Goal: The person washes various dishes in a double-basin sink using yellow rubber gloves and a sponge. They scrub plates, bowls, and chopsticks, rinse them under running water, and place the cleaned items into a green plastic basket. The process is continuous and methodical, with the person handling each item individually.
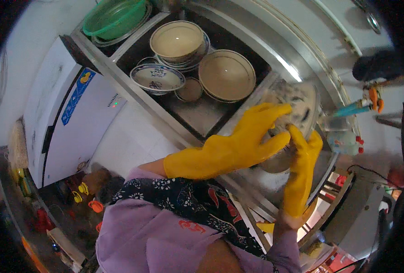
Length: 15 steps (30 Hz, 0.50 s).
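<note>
Yellow rubber gloves cover both my hands. An oval patterned plate (302,107), blurred, is tilted above the right-hand sink basin. My right hand (302,148) grips its near edge, thumb on the face. My left hand (260,133) reaches over the plate's near left side with fingers and thumb curled; whether it pinches the rim or a small scrubber is too blurred to tell. Below the hands shows a blurred round vessel (275,163), partly hidden. In the middle basin stand a stacked cream bowl (177,39), a larger bowl (227,75), a blue-patterned bowl (158,77) and a small cup (189,89).
A green plastic basket (118,18) sits in the far left basin. The steel sink rim (144,94) runs in front of me. A white appliance (82,126) stands at the left. Along the back right are a clear plastic bottle (343,142) and an orange-handled tool (375,99).
</note>
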Available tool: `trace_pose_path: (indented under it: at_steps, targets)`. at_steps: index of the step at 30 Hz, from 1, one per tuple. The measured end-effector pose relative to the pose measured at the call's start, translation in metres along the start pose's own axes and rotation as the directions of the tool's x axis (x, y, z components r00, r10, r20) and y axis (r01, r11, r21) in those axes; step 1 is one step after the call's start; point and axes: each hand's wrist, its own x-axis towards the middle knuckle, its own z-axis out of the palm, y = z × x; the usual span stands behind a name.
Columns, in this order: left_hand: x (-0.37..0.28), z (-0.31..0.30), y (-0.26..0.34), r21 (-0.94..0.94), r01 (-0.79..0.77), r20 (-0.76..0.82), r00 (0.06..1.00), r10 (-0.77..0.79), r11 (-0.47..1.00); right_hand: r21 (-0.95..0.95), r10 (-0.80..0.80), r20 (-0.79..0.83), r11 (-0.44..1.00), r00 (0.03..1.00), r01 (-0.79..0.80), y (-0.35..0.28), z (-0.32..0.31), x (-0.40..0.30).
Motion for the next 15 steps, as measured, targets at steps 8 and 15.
trace_pose_path:
  at_steps: [8, 15]
  targets:
    - [0.017, -0.069, -0.062, -0.195, 0.344, -0.264, 0.883, -0.387, 0.918, -0.385, -0.023, 0.455, 0.896, 0.890, 0.220, -0.045, 0.136, 0.086]
    - [0.057, -0.139, -0.093, -0.247, 0.423, -0.473, 0.732, -0.490, 0.872, -0.311, -0.290, 0.632, 0.755, 0.719, 0.577, -0.046, 0.262, 0.150]
